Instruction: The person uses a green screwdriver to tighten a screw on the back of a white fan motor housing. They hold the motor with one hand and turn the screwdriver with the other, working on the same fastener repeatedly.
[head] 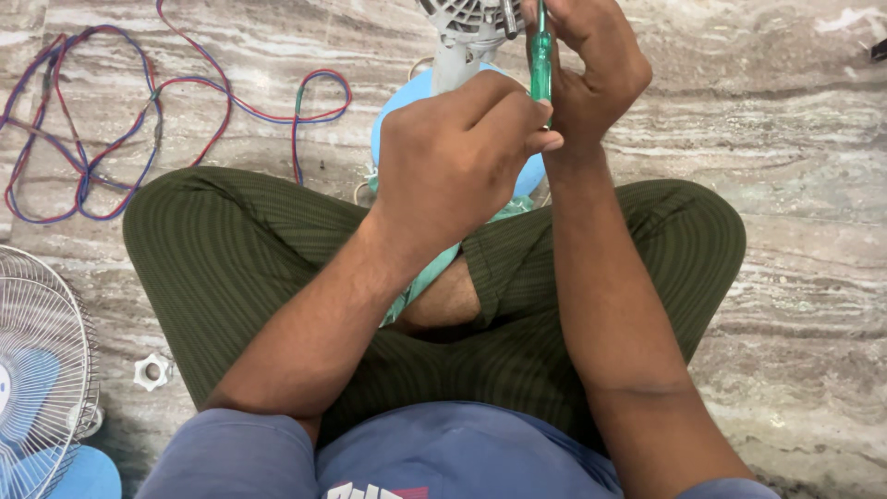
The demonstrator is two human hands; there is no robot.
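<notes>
On the marble floor (795,185), between the crossed legs:

— What is the seated person busy with?

— A green-handled screwdriver (540,65) is set upright against the grey fan motor housing (467,23), which sits at the top edge of the view on its grey neck above a blue base (407,102). It looks like the step of working a screw on the motor, though the tip and the screw itself are hidden behind the fingers.

— How do the hands stand?

— The right hand (596,69) is wrapped around the upper part of the handle, wrist bent, forearm rising from the lower right. The left hand (457,162) is curled into a loose fist just beside it, thumb and forefinger pinching the lower shaft of the tool to steady it; its forearm crosses over the left knee.

— What would the next move call for?

— Judging from the pose, keeping the blade square in the screw head while the right hand twists, with the left guiding and the housing held from wobbling on its neck.

— Anything else about?

— A tangle of red and blue wires (139,120) lies at upper left, well apart. A white wire fan guard (46,370) with blue blades shows at lower left, and a small white plastic nut (151,371) lies near it.
</notes>
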